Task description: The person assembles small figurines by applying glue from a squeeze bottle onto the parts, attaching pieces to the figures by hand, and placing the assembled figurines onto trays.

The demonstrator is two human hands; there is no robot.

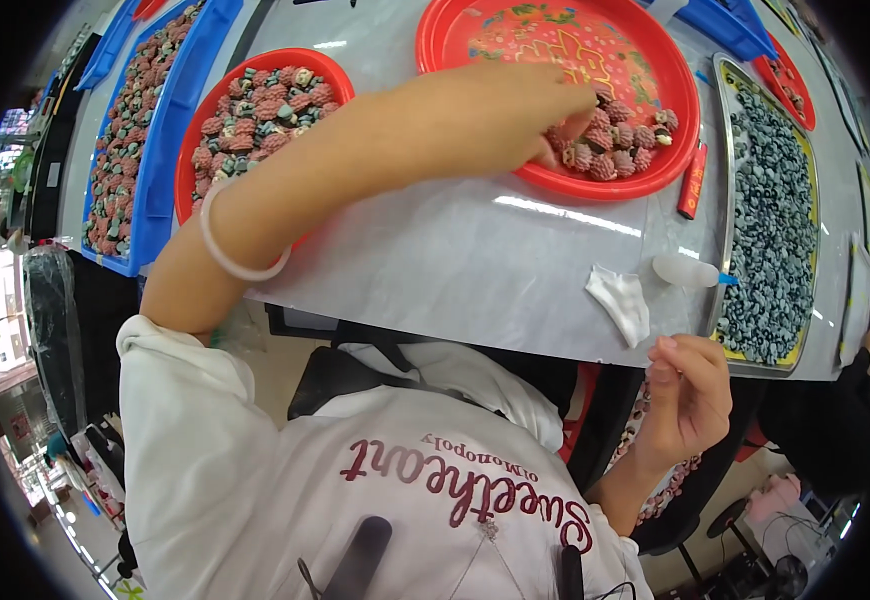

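Note:
My left hand [525, 115] reaches across to the red round tray [690, 70] and bends down at its near side. Its fingers are curled in at a heap of small knobbly dusky-pink pieces [620, 140]; the fingertips are partly hidden, so what they hold is not clear. A pale band [217, 235] circles my left forearm. My right hand [693, 395] is raised by the table's near edge, thumb and fingers drawn together in a pinch. Anything between them is too small to make out. Just beyond it lies a crumpled white cloth [620, 303].
A red bowl [340, 75] of pink and grey-green pieces stands left, beside a blue tray [160, 170] of similar pieces. At right, a metal tray [727, 130] holds grey-green pieces. Near it lie a translucent bottle [683, 270] with a blue tip and a red stick-shaped tool [693, 182].

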